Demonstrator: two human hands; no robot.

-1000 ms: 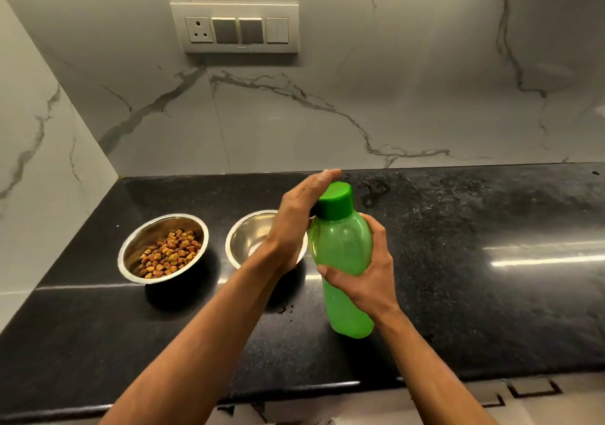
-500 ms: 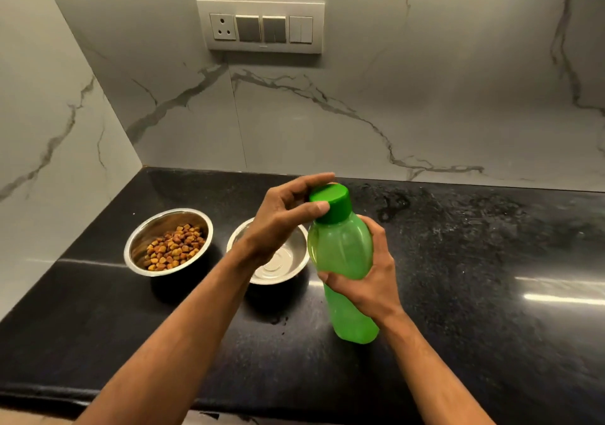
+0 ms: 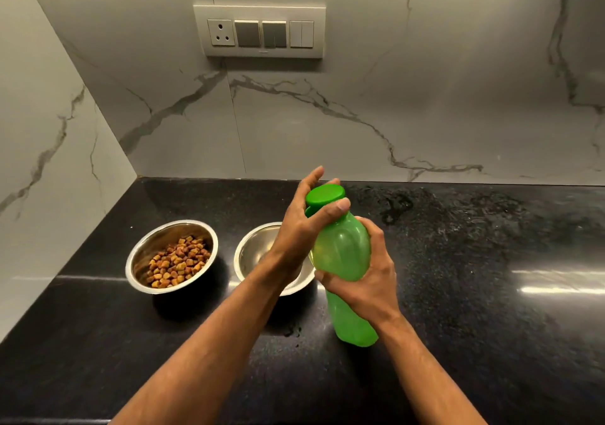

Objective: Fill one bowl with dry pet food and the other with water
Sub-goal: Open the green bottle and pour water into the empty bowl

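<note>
A green plastic bottle [image 3: 347,261] stands tilted on the black counter, its base touching the stone. My right hand [image 3: 366,280] is wrapped round its middle. My left hand [image 3: 304,225] grips the dark green cap [image 3: 325,195], thumb across its front. Two steel bowls sit to the left. The left bowl [image 3: 140,251] holds brown dry pet food [image 3: 178,261]. The right bowl [image 3: 252,248] shows no food or water in its visible part, and my left wrist covers much of it.
The black granite counter [image 3: 474,293] runs right, with wet smears behind the bottle. Marble walls meet in a corner at the left. A switch plate with a socket [image 3: 258,31] is on the back wall.
My left hand has turned on the cap: the thumb now lies across its front and the fingers reach over the back. The bottle stays in my right hand.
</note>
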